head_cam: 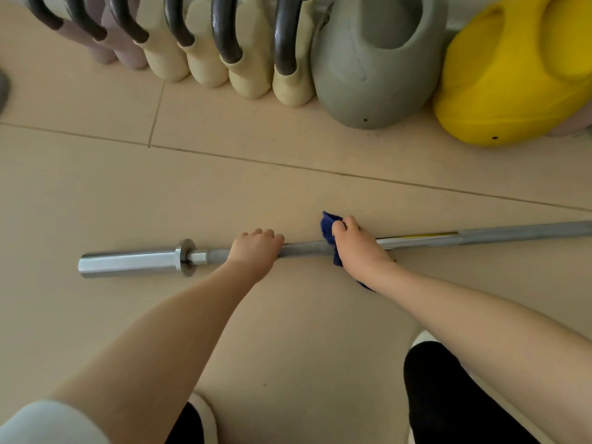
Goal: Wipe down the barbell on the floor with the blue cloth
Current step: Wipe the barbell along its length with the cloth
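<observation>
A long silver barbell (304, 249) lies across the beige floor, its thick sleeve end at the left and its shaft running off the right edge. My left hand (254, 251) grips the shaft just right of the collar. My right hand (358, 246) presses a dark blue cloth (328, 230) around the shaft a little further right. Most of the cloth is hidden under that hand; a corner sticks out above the fingers and another below the wrist.
A row of kettlebells (205, 56) with dark handles stands along the far wall. To their right sit a big grey kettlebell (368, 75) and a yellow one (512, 84). My knees in black trousers (448, 395) are at the bottom edge.
</observation>
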The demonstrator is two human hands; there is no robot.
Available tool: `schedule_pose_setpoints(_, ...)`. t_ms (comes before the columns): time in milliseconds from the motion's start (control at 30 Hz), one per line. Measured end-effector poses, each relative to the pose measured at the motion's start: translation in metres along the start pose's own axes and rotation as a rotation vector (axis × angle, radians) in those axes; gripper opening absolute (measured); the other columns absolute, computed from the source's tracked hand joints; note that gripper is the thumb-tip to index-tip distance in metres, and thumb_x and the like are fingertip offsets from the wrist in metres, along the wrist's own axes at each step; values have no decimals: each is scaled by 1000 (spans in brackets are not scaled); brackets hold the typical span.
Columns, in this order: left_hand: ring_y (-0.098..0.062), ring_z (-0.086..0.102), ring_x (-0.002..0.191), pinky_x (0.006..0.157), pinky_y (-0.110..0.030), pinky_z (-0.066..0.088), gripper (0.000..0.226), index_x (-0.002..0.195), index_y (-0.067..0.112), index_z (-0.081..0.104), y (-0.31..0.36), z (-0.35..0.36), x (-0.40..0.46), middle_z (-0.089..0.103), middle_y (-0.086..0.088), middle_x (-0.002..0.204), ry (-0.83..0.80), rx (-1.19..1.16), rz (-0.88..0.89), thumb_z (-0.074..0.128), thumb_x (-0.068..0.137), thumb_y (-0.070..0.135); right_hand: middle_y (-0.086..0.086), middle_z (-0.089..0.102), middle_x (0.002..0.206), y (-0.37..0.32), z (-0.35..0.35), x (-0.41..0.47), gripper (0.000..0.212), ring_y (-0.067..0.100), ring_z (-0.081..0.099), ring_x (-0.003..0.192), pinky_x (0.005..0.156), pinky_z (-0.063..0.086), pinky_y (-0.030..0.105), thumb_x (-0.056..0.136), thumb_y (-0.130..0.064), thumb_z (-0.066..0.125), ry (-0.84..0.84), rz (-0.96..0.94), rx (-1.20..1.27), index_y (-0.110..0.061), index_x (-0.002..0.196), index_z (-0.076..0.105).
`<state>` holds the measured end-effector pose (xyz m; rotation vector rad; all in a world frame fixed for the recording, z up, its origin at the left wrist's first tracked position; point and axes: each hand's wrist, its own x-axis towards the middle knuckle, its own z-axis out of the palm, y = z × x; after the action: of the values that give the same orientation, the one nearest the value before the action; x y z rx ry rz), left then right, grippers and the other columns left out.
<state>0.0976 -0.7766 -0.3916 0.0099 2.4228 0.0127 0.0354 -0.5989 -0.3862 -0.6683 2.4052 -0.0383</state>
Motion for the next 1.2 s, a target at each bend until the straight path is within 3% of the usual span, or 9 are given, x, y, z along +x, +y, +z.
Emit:
schedule_pose_setpoints(300, -24, 49, 112, 86, -33, 39, 32, 121, 16, 47, 0, 18, 2, 53, -3, 118, 137, -87, -45, 42, 91, 6, 19, 39, 129, -62, 29, 14, 34, 37, 47, 108, 93, 37, 42, 86, 7, 38, 160, -16, -12, -2, 119, 40)
schedule_pose_setpoints(467, -25, 40, 123, 99, -34, 33, 47, 136, 19, 38, -13, 25, 0, 45, -3, 133, 181, -259, -72, 42, 91, 5, 14, 40, 131, -25, 14, 8, 27, 35, 51, 104, 89, 36, 41, 91, -7, 46, 164, -20, -151, -6, 118, 42)
schedule_pose_setpoints(600, -24, 36, 128, 103, -34, 29, 45, 135, 21, 41, -42, 29, -10, 43, -1, 137, 216, -231, -109, 54, 92, 26, 12, 45, 120, 5, 17, -8, 9, 29, 47, 93, 76, 40, 37, 90, -6, 41, 219, 161, 191, -10, 97, 45)
schedule_pose_setpoints(700, -26, 44, 117, 96, -33, 32, 32, 121, 19, 53, -57, 40, -20, 51, -2, 124, 222, -95, -142, 56, 90, 19, 14, 48, 116, -8, 20, -10, 16, 27, 50, 91, 69, 35, 29, 90, -3, 37, 295, 213, 381, -12, 96, 49)
schedule_pose_setpoints(800, -29, 53, 98, 84, -34, 36, 18, 101, 13, 61, -57, 46, -24, 59, -6, 101, 309, -37, -180, 63, 83, 12, 15, 44, 121, -50, 24, -8, 19, 31, 50, 99, 81, 35, 33, 88, 2, 39, 239, 46, 271, -6, 101, 49)
schedule_pose_setpoints(900, -28, 54, 93, 81, -33, 36, 16, 101, 15, 59, -55, 46, -26, 58, -4, 98, 295, -41, -190, 61, 85, 12, 14, 42, 124, -79, 26, -3, 20, 28, 47, 96, 79, 35, 35, 89, 5, 37, 192, -95, 167, -7, 104, 45)
schedule_pose_setpoints(967, -26, 55, 86, 77, -33, 38, 17, 97, 16, 60, -54, 45, -28, 59, -3, 93, 301, -30, -189, 65, 80, 13, 13, 43, 126, -79, 26, 2, 24, 31, 50, 103, 82, 40, 39, 90, 2, 39, 216, -54, 34, -4, 113, 44)
schedule_pose_setpoints(1067, -23, 50, 48, 56, -29, 41, 32, 61, 14, 62, -56, 44, -30, 54, -2, 56, 383, 44, -168, 82, 40, 1, 14, 45, 126, -57, 22, 6, 28, 33, 53, 108, 87, 42, 41, 90, -10, 51, 227, 61, -120, -4, 117, 44)
schedule_pose_setpoints(1200, -23, 45, 49, 57, -29, 36, 29, 62, 10, 60, -57, 36, -32, 55, -5, 57, 366, 15, -143, 74, 44, -8, 14, 48, 121, -29, 18, 4, 41, 34, 55, 103, 83, 41, 41, 81, -18, 64, 217, 213, -114, -5, 114, 44)
